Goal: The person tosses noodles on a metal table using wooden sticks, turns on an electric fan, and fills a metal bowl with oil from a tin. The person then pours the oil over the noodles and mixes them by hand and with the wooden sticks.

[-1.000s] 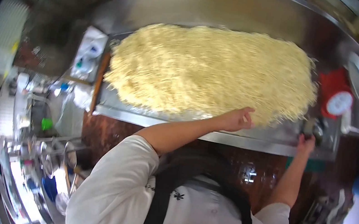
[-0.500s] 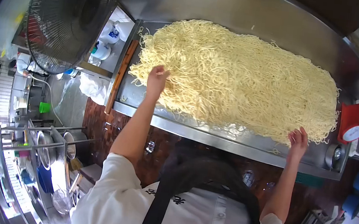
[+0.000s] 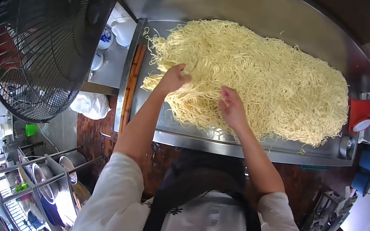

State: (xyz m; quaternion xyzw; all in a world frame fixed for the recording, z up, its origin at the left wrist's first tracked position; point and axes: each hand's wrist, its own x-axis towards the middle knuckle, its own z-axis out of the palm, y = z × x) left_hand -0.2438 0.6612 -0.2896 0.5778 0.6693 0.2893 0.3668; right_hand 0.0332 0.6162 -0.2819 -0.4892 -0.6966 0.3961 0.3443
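A long, thick bed of pale yellow noodles is spread over the metal worktop. My left hand is at the left part of the bed, its fingers curled in against some strands. Noodles just beyond it look smeared by motion. My right hand hovers over the near side of the bed, to the right of the left hand. Its thumb and fingers are bent but apart, with no strands visible in them. Between the two hands, the noodles lie loose and tangled.
A large black fan stands at the left. Wooden rods lie along the worktop's left edge. At the right are a red scale and a small metal bowl. A rack with pots stands lower left.
My right hand has moved left from the right near edge of the noodles to the middle-left. My left hand has shifted slightly right. The view has turned a little.
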